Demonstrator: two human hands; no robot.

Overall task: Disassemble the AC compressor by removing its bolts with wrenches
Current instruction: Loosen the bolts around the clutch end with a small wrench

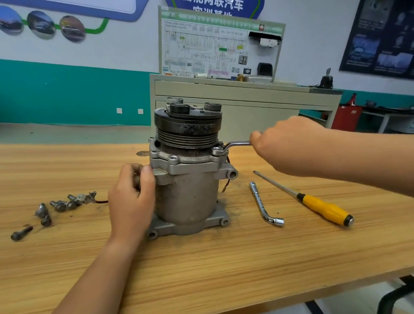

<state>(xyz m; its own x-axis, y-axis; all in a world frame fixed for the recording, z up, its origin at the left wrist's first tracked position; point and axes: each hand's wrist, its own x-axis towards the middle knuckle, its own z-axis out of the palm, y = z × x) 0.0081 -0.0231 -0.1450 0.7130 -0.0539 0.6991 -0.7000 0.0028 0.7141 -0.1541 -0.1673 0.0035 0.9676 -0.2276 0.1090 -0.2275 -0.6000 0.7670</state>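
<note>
Your right hand (284, 146) was closed round the handle of an offset wrench (237, 144), whose head sat on the 3 o'clock ear of the upper flange (188, 162), just under the pulley (189, 130); the bolt beneath that head was hidden. Your left hand (131, 198) gripped the housing at its 9 o'clock side, thumb pressed against the flange, bracing the body against the turn. The AC compressor (189, 197) stood upright on its base plate near the middle of the surface (213, 271). You looked partway through the job: a cluster of loose bolts (60, 205) lay on the wood out at 9 o'clock from the compressor, with a single dark bolt (21, 233) apart from them toward 8 o'clock, and the flange ear at 6 o'clock showed what seemed an empty hole. What remained, by my reading, was the fastener under your wrench and possibly others on the far side, which could not be seen. The pulley was on top and the housing sections were together, so nothing had been separated yet. An L-shaped socket wrench (264, 204) and a yellow-handled screwdriver (318, 205) lay unused at about 4 o'clock.
</note>
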